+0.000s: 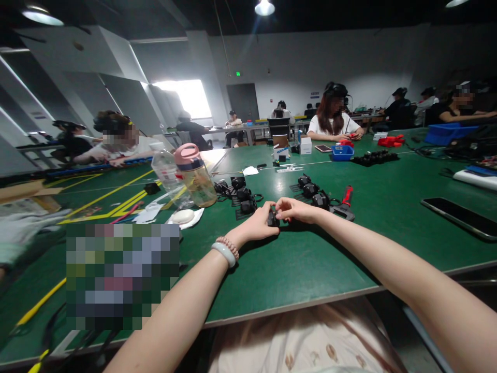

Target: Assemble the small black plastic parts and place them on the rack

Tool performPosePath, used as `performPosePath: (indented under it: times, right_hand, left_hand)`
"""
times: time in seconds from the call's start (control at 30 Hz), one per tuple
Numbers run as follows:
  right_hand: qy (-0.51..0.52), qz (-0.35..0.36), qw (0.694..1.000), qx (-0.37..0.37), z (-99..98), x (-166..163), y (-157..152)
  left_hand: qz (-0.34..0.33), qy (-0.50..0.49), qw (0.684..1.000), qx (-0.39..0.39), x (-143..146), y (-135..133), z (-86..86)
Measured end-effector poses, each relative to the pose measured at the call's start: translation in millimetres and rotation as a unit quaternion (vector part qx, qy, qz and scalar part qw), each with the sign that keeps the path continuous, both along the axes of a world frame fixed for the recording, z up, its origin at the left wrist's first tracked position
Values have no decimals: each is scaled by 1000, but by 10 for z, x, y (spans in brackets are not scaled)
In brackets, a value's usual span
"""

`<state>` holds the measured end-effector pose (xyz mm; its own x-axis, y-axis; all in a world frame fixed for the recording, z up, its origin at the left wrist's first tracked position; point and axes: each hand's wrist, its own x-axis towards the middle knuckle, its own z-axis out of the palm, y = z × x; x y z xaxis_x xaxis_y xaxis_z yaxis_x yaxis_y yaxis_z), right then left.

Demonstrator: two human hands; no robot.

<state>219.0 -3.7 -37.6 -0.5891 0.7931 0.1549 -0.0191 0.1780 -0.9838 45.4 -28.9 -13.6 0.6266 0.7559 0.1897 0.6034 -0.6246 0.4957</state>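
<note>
Over the green table [248, 280], my left hand [261, 224] is closed around a small black part [273, 218] whose exact kind I cannot make out. The fingers of my right hand [294, 210] are bent and pinched at that part's right side. Just beyond my left hand lies a group of black parts with round heads [244, 194]. Another cluster of similar black parts [309, 189] rests behind my right hand. Right of it is a tool with a red and black handle [348, 196], its grey end near my right wrist.
A bottle with a pink lid [199, 178] and a clear plastic bottle [167, 171] stand at the left. A white round object [183, 216] lies nearby. At the right is a dark phone [460, 217]. A blue bin [342, 152] stands before a person across the table.
</note>
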Motion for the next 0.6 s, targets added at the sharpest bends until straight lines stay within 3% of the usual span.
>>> performPosePath:
  times: [0.2, 0.6]
  right_hand:
    - [8, 37, 999, 3, -39, 19, 30]
    - [-11, 4, 999, 40, -27, 14, -11]
  left_hand:
    - [9, 6, 1000, -8, -16, 19, -31]
    - [10, 22, 1000, 4, -14, 10, -10]
